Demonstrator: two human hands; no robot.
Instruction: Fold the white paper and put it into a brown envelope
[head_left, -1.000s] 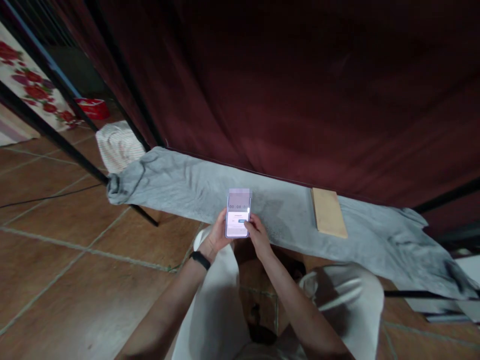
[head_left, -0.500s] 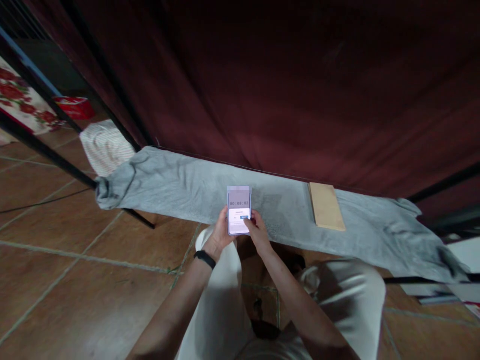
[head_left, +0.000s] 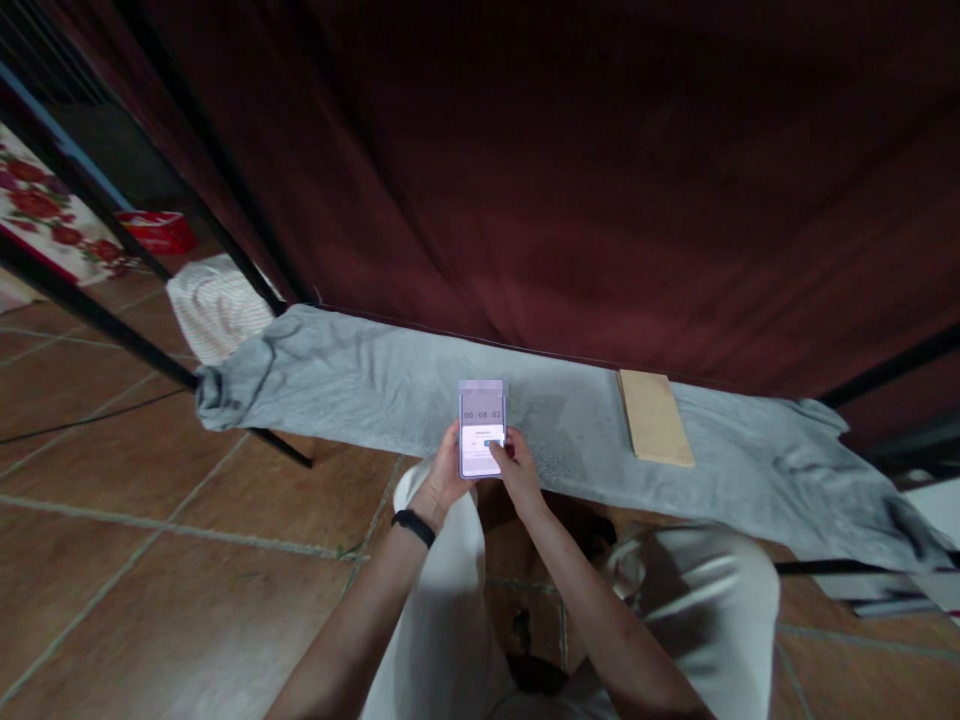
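A lit smartphone (head_left: 481, 462) is held upright between my two hands, above the near edge of a grey cloth (head_left: 375, 375). Its screen reads 00:08:02 over a white pop-up with a blue button. My left hand (head_left: 448, 472) grips the phone's left side, and a dark band (head_left: 414, 526) circles that wrist. On the other side, my right hand (head_left: 520, 468) holds the right edge, its thumb over the screen by the blue button. The fingers behind the phone are hidden. To the right, a pale wooden board (head_left: 655, 418) lies flat on the cloth.
A dark red curtain (head_left: 540, 220) hangs behind the cloth-covered surface. Black metal bars (head_left: 97, 310) slant across the left, near a striped cloth (head_left: 221, 308) and a red box (head_left: 159, 232). Below are brown floor tiles (head_left: 187, 610) and my legs in pale trousers (head_left: 427, 620).
The view has shifted slightly, so the whole scene sits a little lower and further right. Both hands keep hold of the phone, and the thumb stays by the blue button.
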